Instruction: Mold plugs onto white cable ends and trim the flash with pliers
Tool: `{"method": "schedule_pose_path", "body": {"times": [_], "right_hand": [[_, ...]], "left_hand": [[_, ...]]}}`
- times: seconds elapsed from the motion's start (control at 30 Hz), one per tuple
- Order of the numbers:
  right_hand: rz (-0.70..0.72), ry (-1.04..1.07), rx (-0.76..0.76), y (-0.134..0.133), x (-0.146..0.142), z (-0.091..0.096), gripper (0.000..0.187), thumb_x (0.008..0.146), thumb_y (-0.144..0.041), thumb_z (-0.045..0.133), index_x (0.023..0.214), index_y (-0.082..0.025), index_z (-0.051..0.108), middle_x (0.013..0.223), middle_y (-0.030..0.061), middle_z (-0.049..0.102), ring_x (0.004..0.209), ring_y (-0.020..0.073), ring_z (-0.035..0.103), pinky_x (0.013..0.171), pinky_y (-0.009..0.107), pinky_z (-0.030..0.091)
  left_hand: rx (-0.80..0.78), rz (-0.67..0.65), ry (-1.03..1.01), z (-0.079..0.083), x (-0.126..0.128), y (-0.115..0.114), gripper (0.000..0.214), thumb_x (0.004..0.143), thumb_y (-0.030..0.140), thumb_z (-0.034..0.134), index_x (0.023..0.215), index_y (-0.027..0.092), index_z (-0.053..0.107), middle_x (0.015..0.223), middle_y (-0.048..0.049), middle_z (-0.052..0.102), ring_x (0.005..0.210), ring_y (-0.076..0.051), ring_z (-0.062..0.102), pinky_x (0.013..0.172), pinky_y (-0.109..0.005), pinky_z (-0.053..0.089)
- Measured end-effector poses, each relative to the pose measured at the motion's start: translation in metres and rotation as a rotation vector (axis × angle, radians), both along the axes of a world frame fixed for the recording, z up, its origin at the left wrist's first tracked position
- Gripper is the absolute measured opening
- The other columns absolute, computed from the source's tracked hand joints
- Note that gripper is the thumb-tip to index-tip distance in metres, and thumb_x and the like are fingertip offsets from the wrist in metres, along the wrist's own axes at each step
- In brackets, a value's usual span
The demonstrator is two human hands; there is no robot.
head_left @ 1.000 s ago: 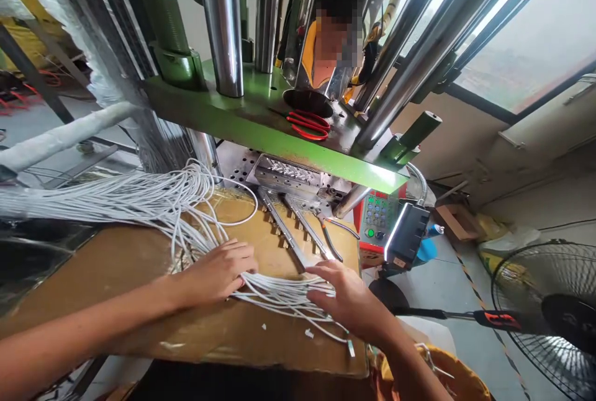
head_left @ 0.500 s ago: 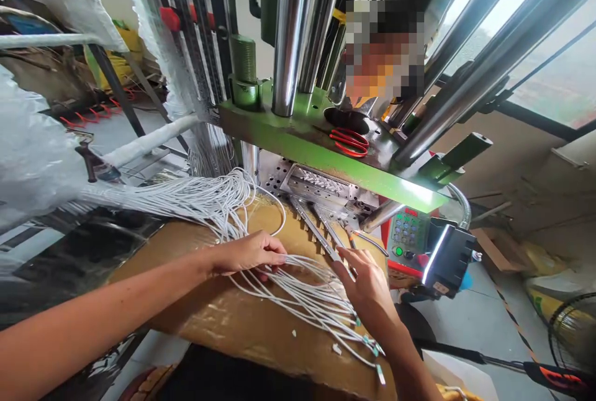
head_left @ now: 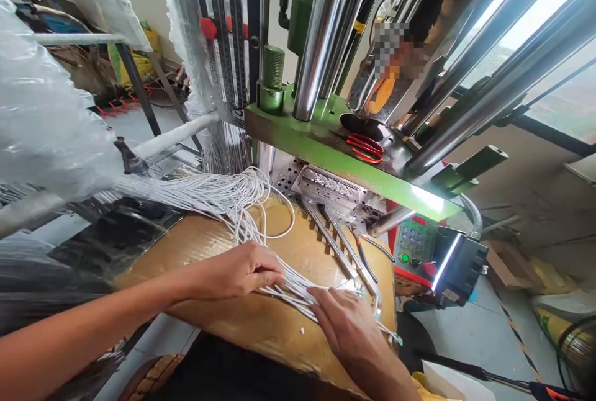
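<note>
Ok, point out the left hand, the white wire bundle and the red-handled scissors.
left hand (head_left: 237, 270), head view, on the back of the hand.
white wire bundle (head_left: 218, 193), head view, on the looped strands.
red-handled scissors (head_left: 365, 148), head view, on the red handle loops.

The bare left hand (head_left: 237, 272) is reaching forward, its fingers (head_left: 274, 270) curving downward, while the bare right hand (head_left: 347, 333) is lying flat just beside it, fingers slightly spread.

One left hand (head_left: 242, 270), one right hand (head_left: 347, 326), one bundle of white cables (head_left: 218, 197), one pair of red-handled scissors (head_left: 365, 148), one control panel (head_left: 412, 241), one co-worker (head_left: 382, 94)
</note>
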State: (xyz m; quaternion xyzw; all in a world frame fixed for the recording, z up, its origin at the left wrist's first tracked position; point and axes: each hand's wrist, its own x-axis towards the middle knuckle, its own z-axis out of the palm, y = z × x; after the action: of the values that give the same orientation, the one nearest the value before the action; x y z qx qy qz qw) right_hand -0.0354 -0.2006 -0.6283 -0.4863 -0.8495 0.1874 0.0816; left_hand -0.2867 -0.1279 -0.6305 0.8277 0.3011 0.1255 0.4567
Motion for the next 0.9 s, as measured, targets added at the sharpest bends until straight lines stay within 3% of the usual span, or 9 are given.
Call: {"method": "schedule_pose_path", "body": {"times": [0.07, 0.17, 0.27, 0.37, 0.53, 0.67, 0.8, 0.9], "right_hand": [[-0.02, -0.129, 0.062, -0.008, 0.009, -0.01, 0.024, 0.098, -0.021, 0.041, 0.113, -0.023, 0.059, 0.086, 0.0025, 0.067, 0.079, 0.019, 0.065, 0.068, 0.028, 0.042], [-0.074, -0.265, 0.063, -0.008, 0.016, -0.029, 0.02, 0.095, -0.018, 0.047, 0.104, -0.023, 0.064, 0.085, 0.0028, 0.066, 0.078, 0.0185, 0.064, 0.065, 0.027, 0.041], [-0.123, -0.287, 0.07, -0.003, 0.016, -0.044, 0.017, 0.09, -0.018, 0.057, 0.102, -0.025, 0.067, 0.084, 0.0019, 0.066, 0.078, 0.0182, 0.064, 0.064, 0.026, 0.039], [-0.133, -0.253, 0.092, -0.001, 0.014, -0.051, 0.022, 0.087, -0.016, 0.06, 0.105, -0.028, 0.066, 0.082, 0.0005, 0.065, 0.079, 0.0177, 0.063, 0.065, 0.026, 0.038], [-0.121, -0.169, 0.133, 0.001, 0.01, -0.05, 0.016, 0.082, -0.015, 0.062, 0.092, -0.026, 0.068, 0.085, 0.0019, 0.062, 0.083, 0.0193, 0.057, 0.069, 0.027, 0.038], [-0.121, -0.033, 0.214, -0.002, 0.002, -0.03, 0.016, 0.083, -0.01, 0.058, 0.093, -0.021, 0.064, 0.094, 0.0044, 0.062, 0.089, 0.0209, 0.056, 0.078, 0.031, 0.039], [0.033, -0.015, 0.096, -0.012, 0.002, -0.004, 0.019, 0.094, -0.017, 0.05, 0.109, -0.023, 0.058, 0.084, -0.0003, 0.066, 0.076, 0.0163, 0.062, 0.067, 0.026, 0.04], [0.08, -0.057, 0.084, -0.023, 0.007, -0.003, 0.025, 0.097, -0.024, 0.051, 0.121, -0.029, 0.054, 0.084, -0.0022, 0.067, 0.075, 0.0151, 0.065, 0.066, 0.025, 0.04]], "left_hand": [[0.132, 0.001, 0.052, -0.005, -0.001, -0.008, 0.036, 0.098, 0.032, 0.043, 0.077, 0.016, 0.067, 0.073, -0.002, 0.062, 0.071, -0.016, 0.056, 0.067, -0.025, 0.035], [0.297, 0.02, 0.144, -0.027, 0.008, -0.014, 0.029, 0.096, 0.024, 0.045, 0.079, 0.016, 0.066, 0.08, -0.0039, 0.062, 0.072, -0.017, 0.058, 0.067, -0.027, 0.036], [0.435, 0.017, 0.274, -0.05, 0.02, -0.014, 0.016, 0.09, 0.016, 0.051, 0.09, 0.019, 0.067, 0.087, -0.0043, 0.061, 0.072, -0.018, 0.06, 0.063, -0.027, 0.038], [0.552, 0.007, 0.338, -0.059, 0.027, -0.015, 0.021, 0.083, 0.007, 0.052, 0.091, 0.021, 0.066, 0.087, -0.0039, 0.06, 0.072, -0.019, 0.058, 0.061, -0.027, 0.039], [0.643, 0.045, 0.212, -0.051, 0.026, -0.018, 0.019, 0.079, 0.003, 0.049, 0.079, 0.019, 0.06, 0.087, -0.0044, 0.058, 0.079, -0.019, 0.055, 0.069, -0.028, 0.042], [0.596, 0.045, 0.029, -0.04, 0.023, -0.021, 0.019, 0.088, 0.009, 0.048, 0.095, 0.018, 0.063, 0.097, -0.0071, 0.063, 0.094, -0.022, 0.056, 0.087, -0.032, 0.041], [0.397, -0.052, 0.01, -0.03, 0.014, -0.029, 0.03, 0.096, 0.025, 0.045, 0.123, 0.019, 0.057, 0.094, -0.0069, 0.07, 0.081, -0.02, 0.064, 0.072, -0.026, 0.043], [0.272, -0.039, 0.1, -0.024, 0.006, -0.041, 0.024, 0.093, 0.021, 0.045, 0.103, 0.022, 0.067, 0.083, -0.0044, 0.07, 0.072, -0.02, 0.064, 0.064, -0.026, 0.039]]}}
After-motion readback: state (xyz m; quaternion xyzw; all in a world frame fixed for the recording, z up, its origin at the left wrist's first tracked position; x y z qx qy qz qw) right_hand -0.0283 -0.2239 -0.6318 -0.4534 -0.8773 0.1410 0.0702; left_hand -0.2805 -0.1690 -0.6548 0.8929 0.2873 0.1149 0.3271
